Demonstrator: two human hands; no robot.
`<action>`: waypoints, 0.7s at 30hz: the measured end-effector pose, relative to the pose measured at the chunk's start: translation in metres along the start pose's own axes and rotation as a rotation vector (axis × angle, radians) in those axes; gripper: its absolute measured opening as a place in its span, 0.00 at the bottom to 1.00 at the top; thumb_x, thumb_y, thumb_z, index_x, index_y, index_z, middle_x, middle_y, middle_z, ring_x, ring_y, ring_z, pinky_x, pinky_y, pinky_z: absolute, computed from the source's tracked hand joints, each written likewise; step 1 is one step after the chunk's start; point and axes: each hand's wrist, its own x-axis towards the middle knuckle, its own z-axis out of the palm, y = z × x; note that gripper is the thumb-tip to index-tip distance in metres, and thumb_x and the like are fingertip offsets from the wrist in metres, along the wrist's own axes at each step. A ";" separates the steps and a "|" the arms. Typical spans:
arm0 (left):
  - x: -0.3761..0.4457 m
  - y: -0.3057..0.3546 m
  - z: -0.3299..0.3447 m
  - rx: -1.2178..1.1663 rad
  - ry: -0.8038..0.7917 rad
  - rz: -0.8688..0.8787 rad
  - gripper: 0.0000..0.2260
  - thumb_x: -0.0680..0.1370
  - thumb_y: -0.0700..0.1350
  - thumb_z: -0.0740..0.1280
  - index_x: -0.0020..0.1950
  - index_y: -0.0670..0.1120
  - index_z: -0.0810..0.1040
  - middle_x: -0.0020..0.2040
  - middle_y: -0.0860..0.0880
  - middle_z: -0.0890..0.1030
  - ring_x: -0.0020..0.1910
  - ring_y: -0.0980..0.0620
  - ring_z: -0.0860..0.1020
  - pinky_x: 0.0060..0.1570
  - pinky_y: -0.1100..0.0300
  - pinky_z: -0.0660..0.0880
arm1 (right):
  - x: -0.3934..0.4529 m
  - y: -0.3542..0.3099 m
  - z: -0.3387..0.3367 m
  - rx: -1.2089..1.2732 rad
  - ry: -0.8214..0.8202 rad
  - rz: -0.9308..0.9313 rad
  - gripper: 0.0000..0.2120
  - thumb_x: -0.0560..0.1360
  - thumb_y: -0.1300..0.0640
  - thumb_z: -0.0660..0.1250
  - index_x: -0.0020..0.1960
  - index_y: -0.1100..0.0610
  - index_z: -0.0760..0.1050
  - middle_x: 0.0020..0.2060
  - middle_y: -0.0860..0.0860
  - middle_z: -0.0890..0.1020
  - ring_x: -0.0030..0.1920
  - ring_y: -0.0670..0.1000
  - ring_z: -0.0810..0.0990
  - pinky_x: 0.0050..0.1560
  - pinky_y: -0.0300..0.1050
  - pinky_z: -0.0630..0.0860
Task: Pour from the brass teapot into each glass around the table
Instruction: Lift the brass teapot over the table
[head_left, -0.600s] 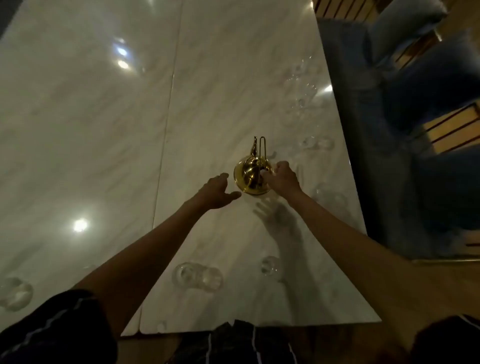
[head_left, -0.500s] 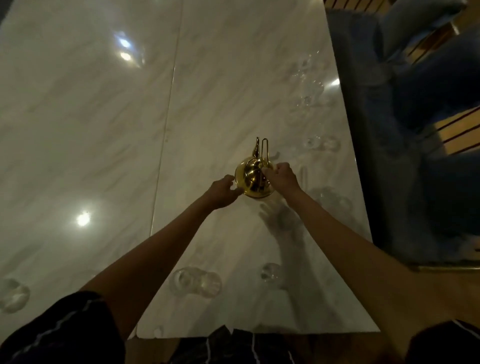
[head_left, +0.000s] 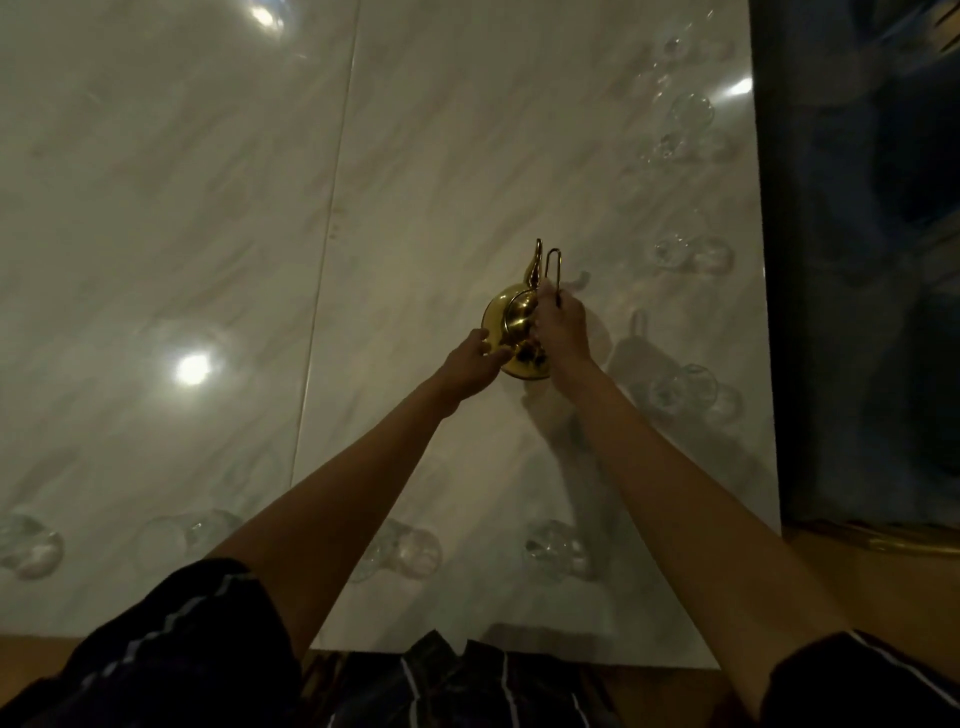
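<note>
One view only: camera on my head, facing forward and down over the marble table (head_left: 208, 208), at arm's reach.

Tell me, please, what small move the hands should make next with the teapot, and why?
Probably lift the brass teapot off the marble table: the right hand grips its handle, the left hand steadies its body, and no glass is under the spout.

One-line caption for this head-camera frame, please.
Both hands on the brass teapot on the marble table: right hand grips its handle, left hand touches its body.
</note>
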 end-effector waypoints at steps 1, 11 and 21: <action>-0.001 0.000 0.001 -0.020 -0.016 -0.003 0.30 0.83 0.52 0.67 0.82 0.45 0.61 0.74 0.39 0.74 0.73 0.36 0.72 0.68 0.44 0.74 | 0.001 -0.001 0.002 -0.006 0.021 -0.014 0.22 0.79 0.38 0.57 0.55 0.55 0.77 0.43 0.49 0.79 0.43 0.49 0.77 0.51 0.56 0.76; 0.013 -0.018 0.013 -0.100 -0.016 0.100 0.26 0.77 0.57 0.69 0.72 0.48 0.75 0.64 0.46 0.83 0.65 0.46 0.80 0.68 0.46 0.75 | -0.022 0.000 0.001 -0.061 0.060 -0.131 0.17 0.83 0.46 0.57 0.48 0.57 0.78 0.39 0.53 0.79 0.40 0.51 0.77 0.48 0.58 0.78; -0.093 -0.021 -0.009 -0.214 0.043 0.120 0.14 0.85 0.55 0.65 0.65 0.48 0.72 0.62 0.46 0.77 0.60 0.47 0.77 0.60 0.57 0.73 | -0.095 -0.016 0.001 -0.213 -0.029 -0.308 0.21 0.84 0.48 0.57 0.46 0.64 0.77 0.37 0.52 0.79 0.39 0.49 0.77 0.47 0.54 0.78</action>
